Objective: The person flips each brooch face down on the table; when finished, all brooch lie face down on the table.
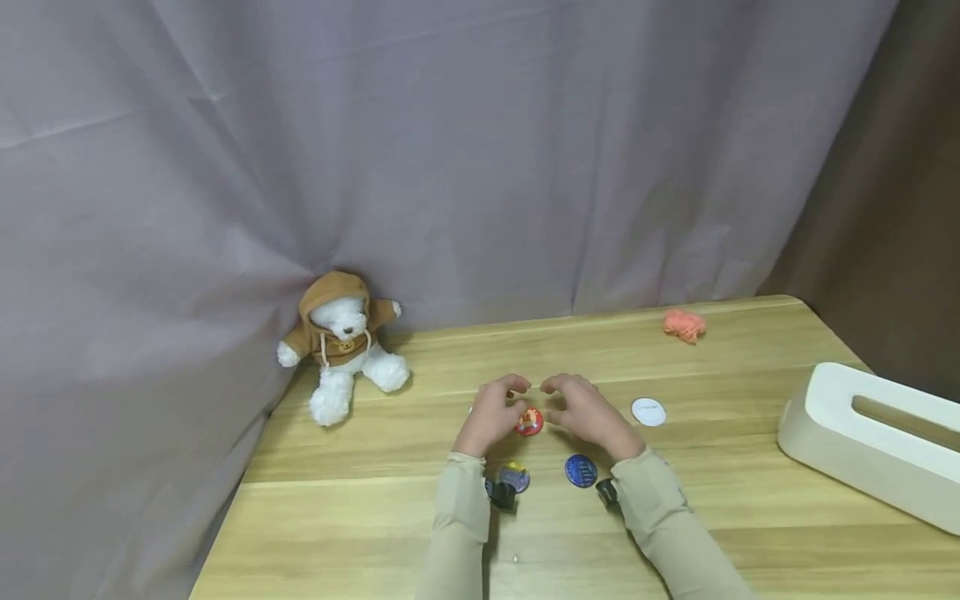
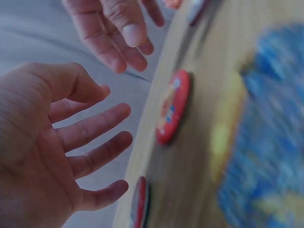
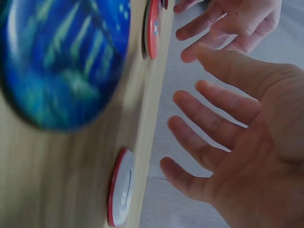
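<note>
My left hand (image 1: 489,415) and right hand (image 1: 588,414) hover over the table, facing each other, with fingers loosely bent and nothing held. Between them on the wood lies a round red badge (image 1: 529,421), a flat disc in the left wrist view. Below the hands are a dark blue badge (image 1: 581,471), large in the right wrist view, and a blue and yellow badge (image 1: 514,477), blurred in the left wrist view. To the right of my right hand rests a white badge (image 1: 648,412), its red rim showing in the right wrist view. Another red-edged badge (image 2: 138,204) is partly cut off.
A white plush bear (image 1: 345,321) in a brown hoodie sits at the back left corner. Coral-coloured yarn (image 1: 683,325) lies near the back edge. On the right stands a white box with a slot (image 1: 847,442). A grey curtain (image 1: 480,167) hangs behind the table (image 1: 337,533).
</note>
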### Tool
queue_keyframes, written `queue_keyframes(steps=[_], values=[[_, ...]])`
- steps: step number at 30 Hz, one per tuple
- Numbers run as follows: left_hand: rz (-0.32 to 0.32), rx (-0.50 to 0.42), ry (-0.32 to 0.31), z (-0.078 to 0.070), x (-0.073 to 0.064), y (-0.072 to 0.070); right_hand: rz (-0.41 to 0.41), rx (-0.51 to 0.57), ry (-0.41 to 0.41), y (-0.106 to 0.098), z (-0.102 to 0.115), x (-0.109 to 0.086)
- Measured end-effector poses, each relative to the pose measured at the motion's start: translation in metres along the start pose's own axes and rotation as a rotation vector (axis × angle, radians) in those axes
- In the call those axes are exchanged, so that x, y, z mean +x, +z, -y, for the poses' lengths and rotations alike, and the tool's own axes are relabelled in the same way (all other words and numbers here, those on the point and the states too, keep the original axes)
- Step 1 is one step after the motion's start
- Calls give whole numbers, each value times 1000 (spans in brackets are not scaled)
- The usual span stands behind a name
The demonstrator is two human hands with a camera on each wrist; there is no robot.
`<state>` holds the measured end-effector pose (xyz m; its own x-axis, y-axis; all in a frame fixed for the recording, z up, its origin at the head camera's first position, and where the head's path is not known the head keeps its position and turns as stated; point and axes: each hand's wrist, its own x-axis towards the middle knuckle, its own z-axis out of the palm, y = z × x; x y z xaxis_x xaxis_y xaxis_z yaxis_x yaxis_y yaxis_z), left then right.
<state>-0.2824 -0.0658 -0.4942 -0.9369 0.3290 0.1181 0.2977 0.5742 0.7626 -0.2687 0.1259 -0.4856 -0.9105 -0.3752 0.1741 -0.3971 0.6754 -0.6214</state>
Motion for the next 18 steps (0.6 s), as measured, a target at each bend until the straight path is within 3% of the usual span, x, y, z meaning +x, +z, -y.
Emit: queue_keyframes(steps=[5, 14, 18], values=[[26, 78, -28, 1, -5, 0, 54, -36, 19, 10, 5, 6], [21, 295, 2, 3, -11, -3, 72, -116, -8, 17, 12, 12], [36, 309, -16, 7, -13, -5, 83, -126, 7, 17, 14, 13]])
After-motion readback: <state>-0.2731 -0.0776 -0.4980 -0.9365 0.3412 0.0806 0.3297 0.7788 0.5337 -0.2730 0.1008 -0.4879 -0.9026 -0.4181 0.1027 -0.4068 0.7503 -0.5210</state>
